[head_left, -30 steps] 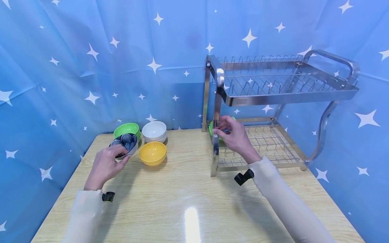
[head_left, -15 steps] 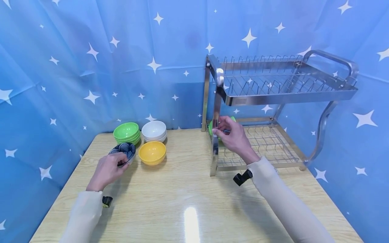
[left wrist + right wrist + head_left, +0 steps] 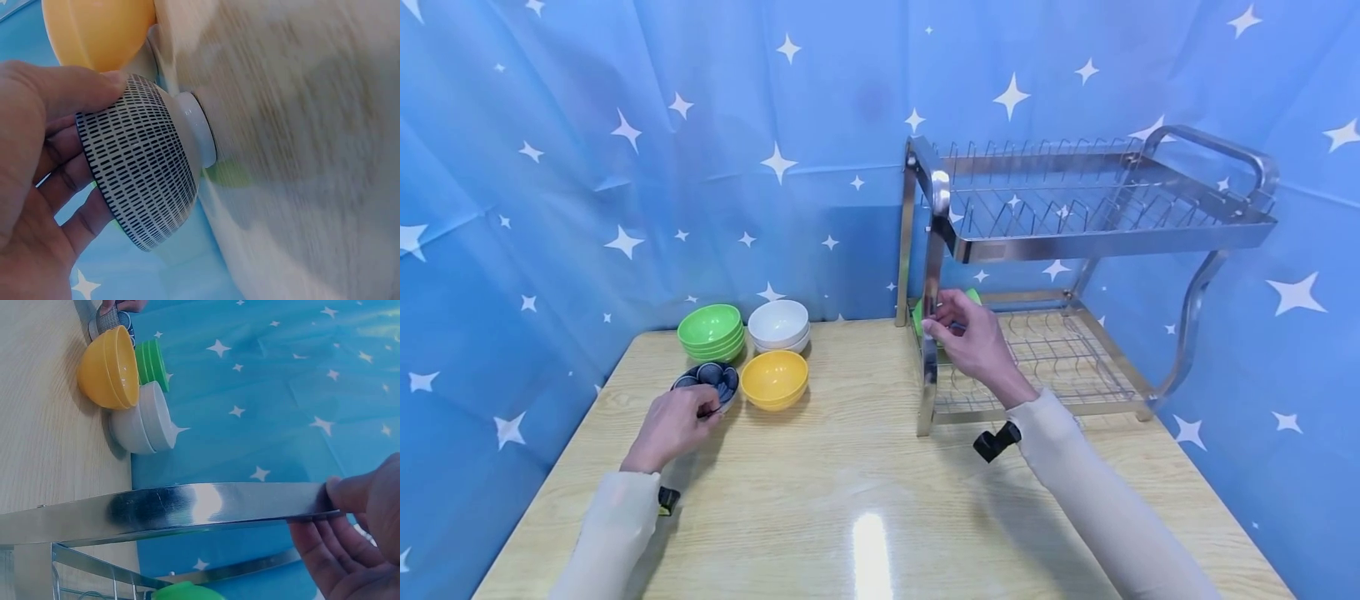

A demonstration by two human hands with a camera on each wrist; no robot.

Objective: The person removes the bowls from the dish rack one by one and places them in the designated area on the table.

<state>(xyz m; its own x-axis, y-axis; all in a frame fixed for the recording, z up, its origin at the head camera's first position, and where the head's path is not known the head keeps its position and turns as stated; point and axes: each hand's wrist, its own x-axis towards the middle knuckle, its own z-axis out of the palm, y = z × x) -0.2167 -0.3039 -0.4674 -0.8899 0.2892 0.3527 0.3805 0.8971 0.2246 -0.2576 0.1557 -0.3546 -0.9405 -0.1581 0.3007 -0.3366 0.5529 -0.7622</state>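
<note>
My left hand [image 3: 673,427] pinches the rim of a patterned bowl [image 3: 140,165], thumb on its outer wall and fingers on the inner side. The bowl is dark blue inside, with dark dashes on white outside. It is upright, low at the tabletop; whether its foot touches the wood I cannot tell. Just beyond it stands a stack of green bowls [image 3: 711,329], with yellow bowls [image 3: 775,379] to its right. On the right, my right hand [image 3: 973,337] grips the front left post of a metal dish rack [image 3: 206,506] between thumb and fingers.
Stacked white bowls [image 3: 778,323] stand behind the yellow ones. A green bowl [image 3: 187,592] sits on the rack's lower tier, partly hidden by the right hand. The rack's upper wire tier [image 3: 1075,200] overhangs the right side of the wooden table [image 3: 820,500]. Starry blue cloth [image 3: 820,125] hangs behind.
My left hand has brought the patterned bowl slightly toward me and down, from tilted against the green stack's front to level. The right hand keeps its grip on the post.
</note>
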